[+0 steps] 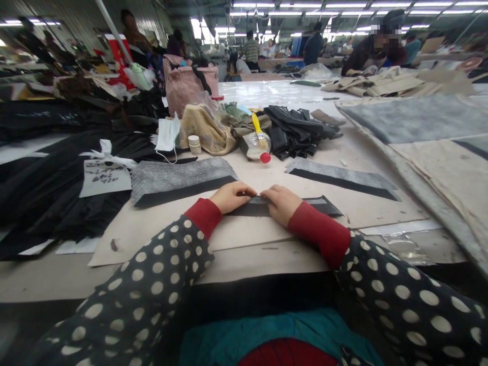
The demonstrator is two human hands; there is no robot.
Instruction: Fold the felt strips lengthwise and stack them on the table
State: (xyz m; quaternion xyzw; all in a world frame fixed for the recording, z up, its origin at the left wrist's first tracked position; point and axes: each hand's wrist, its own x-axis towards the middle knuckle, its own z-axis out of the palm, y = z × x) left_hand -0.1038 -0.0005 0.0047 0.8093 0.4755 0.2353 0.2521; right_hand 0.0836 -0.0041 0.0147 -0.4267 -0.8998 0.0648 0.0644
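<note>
A narrow black fabric strip with a grey backing lies on the pale board in front of me, its long edge partly folded. My left hand is closed at the strip's left part, thumb and fingers pinching its upper edge. Close beside it, my right hand has its fingers bent and pressed together on the same edge. Part of the strip is hidden under both hands. Beyond my left hand lies a stack of grey pieces with black edges. A similar stack sits beyond the right hand.
Behind the work stand a bottle with a red cap, a yellow-handled brush, a small white jar and black pieces. Black fabric with a paper tag heaps at left. Layered cloth lies at right.
</note>
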